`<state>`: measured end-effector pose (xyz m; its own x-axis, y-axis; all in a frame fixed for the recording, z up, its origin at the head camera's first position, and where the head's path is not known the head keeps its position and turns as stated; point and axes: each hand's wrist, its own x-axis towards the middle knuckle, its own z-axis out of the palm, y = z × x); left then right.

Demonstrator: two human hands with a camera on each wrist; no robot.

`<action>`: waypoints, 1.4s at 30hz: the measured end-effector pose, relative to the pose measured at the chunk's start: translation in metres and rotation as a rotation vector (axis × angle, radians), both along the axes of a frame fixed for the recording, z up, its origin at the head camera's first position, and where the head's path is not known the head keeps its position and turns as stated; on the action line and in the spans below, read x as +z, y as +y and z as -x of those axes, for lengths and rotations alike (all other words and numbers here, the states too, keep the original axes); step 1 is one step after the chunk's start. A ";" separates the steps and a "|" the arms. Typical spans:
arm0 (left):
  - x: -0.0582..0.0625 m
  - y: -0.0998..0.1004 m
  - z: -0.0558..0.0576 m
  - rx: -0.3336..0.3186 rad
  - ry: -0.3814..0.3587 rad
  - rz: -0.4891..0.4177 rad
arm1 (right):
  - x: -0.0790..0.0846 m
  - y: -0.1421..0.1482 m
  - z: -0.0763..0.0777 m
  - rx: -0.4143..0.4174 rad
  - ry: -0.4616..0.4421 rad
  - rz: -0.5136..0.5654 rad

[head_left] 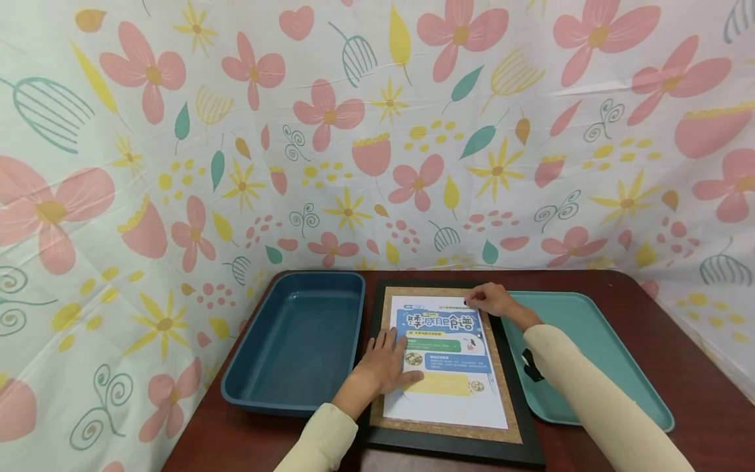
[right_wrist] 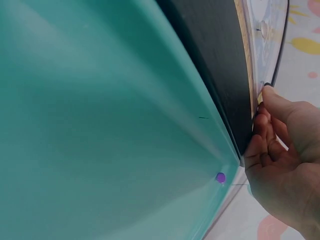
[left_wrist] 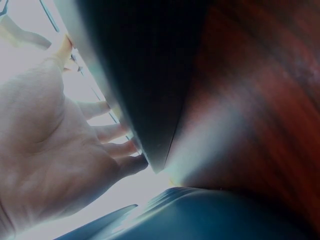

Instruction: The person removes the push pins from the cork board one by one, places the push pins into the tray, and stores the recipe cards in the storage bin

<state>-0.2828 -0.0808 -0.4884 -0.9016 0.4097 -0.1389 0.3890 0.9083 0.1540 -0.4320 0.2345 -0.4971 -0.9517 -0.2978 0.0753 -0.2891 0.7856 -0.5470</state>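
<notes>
A printed sheet (head_left: 445, 400) with a blue heading and coloured boxes lies on a black-framed cork board (head_left: 513, 423). My left hand (head_left: 383, 360) rests on the sheet's left side, fingers spread. At the sheet's top right corner, my right hand (head_left: 495, 300) pinches a small dark push pin (right_wrist: 267, 84) between thumb and forefinger, its point hidden. Along the right edge, a pale push pin (right_wrist: 264, 30) stands in the board in the right wrist view. In the left wrist view the fingers reach over the frame's edge.
A deep blue tray (head_left: 295, 400) stands left of the board on the dark red table (head_left: 200, 432). To the right lies a shallow teal tray (head_left: 590, 341), with a small purple round piece (right_wrist: 221, 177) near its corner. Behind hangs a floral cloth (head_left: 377, 151).
</notes>
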 end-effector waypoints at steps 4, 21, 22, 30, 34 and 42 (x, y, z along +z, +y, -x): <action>0.000 0.000 0.000 0.001 -0.002 0.001 | 0.000 -0.001 0.000 -0.004 -0.017 -0.004; 0.001 -0.001 0.000 0.000 -0.012 0.010 | 0.003 -0.005 0.003 0.007 -0.046 -0.058; 0.002 -0.001 0.000 0.000 -0.012 0.009 | 0.003 -0.005 0.004 0.008 -0.045 -0.057; 0.002 0.000 0.001 0.002 -0.013 0.010 | 0.004 -0.003 0.008 -0.008 -0.079 -0.069; 0.001 0.000 0.002 0.001 -0.016 0.005 | 0.006 -0.002 0.008 -0.003 -0.096 -0.066; 0.000 -0.001 0.003 0.009 -0.025 -0.007 | 0.010 -0.002 0.007 0.007 -0.118 -0.072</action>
<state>-0.2858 -0.0813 -0.4882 -0.9015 0.4027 -0.1585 0.3769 0.9106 0.1698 -0.4391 0.2327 -0.4870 -0.9505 -0.3050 -0.0585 -0.2319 0.8223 -0.5196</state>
